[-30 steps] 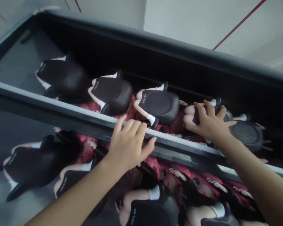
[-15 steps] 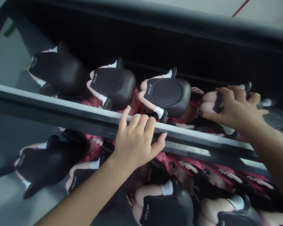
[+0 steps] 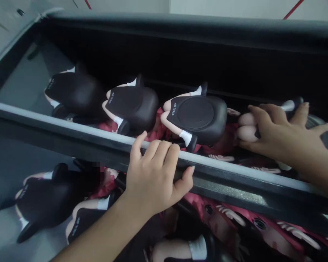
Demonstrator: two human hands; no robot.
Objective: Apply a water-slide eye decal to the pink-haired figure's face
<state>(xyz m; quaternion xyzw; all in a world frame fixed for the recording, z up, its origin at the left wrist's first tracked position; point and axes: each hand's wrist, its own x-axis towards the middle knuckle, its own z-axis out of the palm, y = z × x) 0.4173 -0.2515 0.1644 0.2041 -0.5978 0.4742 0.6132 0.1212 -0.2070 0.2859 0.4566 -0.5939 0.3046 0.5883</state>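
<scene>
A doll-like figure (image 3: 247, 133) was partly covered by the right hand (image 3: 285, 133), whose fingers were spread over it; whether it was gripped could not be told. It was laid in the dark bin (image 3: 180, 54), beside a black-based figure (image 3: 196, 114) marked with small white lettering. The pale-edged rail (image 3: 229, 166) was clasped by the left hand (image 3: 153, 178), its fingers bent over the top. Below, more figures (image 3: 47, 198) were seen.

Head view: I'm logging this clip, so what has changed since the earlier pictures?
The right hand and the toy figure under it seem shifted slightly right, away from the neighbouring figure; the view moved too. No new grasp or release shows. The left hand stays on the white-edged rail.
</scene>
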